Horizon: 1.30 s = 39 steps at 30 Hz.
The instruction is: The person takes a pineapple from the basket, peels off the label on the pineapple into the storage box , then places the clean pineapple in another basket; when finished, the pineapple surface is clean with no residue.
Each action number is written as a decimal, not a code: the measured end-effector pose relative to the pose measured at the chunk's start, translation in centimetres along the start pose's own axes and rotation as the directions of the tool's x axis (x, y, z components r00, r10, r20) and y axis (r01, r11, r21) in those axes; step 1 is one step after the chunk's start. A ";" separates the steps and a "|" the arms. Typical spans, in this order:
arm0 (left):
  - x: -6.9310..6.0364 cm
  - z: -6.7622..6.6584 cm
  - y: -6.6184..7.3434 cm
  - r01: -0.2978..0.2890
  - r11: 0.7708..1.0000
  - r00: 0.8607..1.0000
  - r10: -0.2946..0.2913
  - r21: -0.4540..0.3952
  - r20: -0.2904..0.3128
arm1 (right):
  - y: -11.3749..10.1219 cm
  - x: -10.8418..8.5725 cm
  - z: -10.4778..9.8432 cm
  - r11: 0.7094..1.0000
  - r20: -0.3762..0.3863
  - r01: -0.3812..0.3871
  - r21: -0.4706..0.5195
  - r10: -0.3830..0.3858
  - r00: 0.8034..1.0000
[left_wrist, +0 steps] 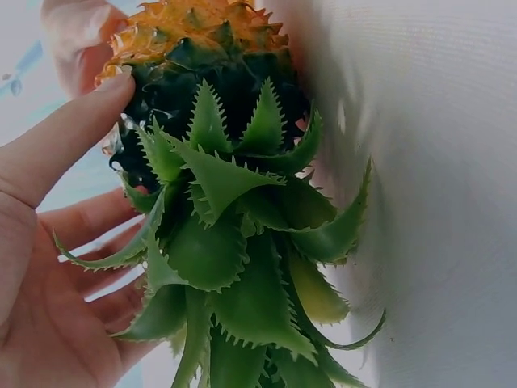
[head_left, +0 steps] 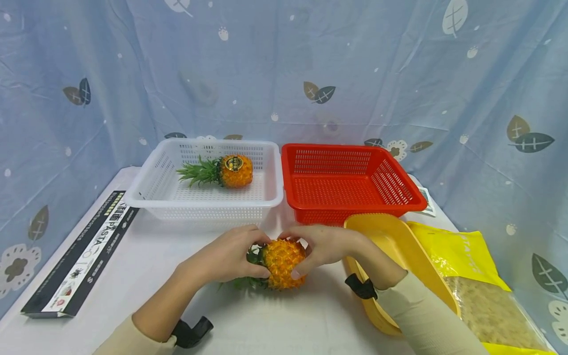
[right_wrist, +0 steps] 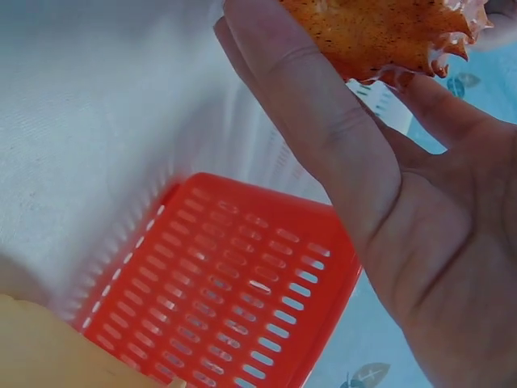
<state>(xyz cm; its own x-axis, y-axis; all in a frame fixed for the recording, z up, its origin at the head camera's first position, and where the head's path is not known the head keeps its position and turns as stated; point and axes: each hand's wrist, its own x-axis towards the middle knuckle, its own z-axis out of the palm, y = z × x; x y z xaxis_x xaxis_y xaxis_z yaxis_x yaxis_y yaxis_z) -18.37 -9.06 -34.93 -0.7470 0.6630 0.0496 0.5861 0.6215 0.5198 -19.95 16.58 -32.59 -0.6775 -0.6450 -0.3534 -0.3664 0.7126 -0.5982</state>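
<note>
An orange pineapple (head_left: 284, 262) with a green crown lies on its side on the white table, its leaves pointing left. My left hand (head_left: 232, 254) grips it at the crown end; in the left wrist view the thumb lies along its dark green top above the spiky leaves (left_wrist: 242, 275). Around the rounded right end, my right hand (head_left: 323, 245) holds it between thumb and fingers. The right wrist view shows only part of the orange skin (right_wrist: 380, 36). A second pineapple (head_left: 237, 171), bearing a dark label, lies in the white basket (head_left: 204, 203) behind.
Next to the white basket stands a red basket (head_left: 355, 211). A yellow tray (head_left: 426, 266) sits by my right forearm, with a yellow pasta bag (head_left: 483, 291) beyond it. A long black box (head_left: 84, 251) lies at the left. A blue patterned curtain (head_left: 275, 74) hangs behind.
</note>
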 end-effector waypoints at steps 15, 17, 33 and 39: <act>0.0 0.1 -0.2 0.005 1.000 1.000 -0.004 0.011 -0.002 | 0.0 0.5 0.6 1.000 -0.034 -0.017 -0.027 0.016 0.999; 0.0 0.1 -0.2 0.006 1.000 1.000 -0.006 0.013 -0.005 | 0.1 0.5 0.6 1.000 -0.042 -0.020 -0.018 0.020 0.999; -0.6 -0.5 0.1 -0.004 1.000 0.997 0.005 0.012 -0.072 | 0.4 -0.3 0.1 0.997 -0.115 0.018 0.081 -0.008 0.993; -0.6 -1.0 0.3 -0.009 1.000 0.996 0.011 0.017 -0.087 | 0.4 -0.6 -0.6 0.991 -0.124 0.063 0.116 -0.048 0.991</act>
<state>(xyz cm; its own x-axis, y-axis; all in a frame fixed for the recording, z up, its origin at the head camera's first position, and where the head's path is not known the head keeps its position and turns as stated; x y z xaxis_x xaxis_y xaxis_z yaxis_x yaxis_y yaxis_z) -18.04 -9.69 -33.95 -0.7651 0.6307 0.1297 0.5984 0.6221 0.5048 -20.05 17.45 -32.18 -0.7329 -0.6395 -0.2321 -0.3321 0.6340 -0.6984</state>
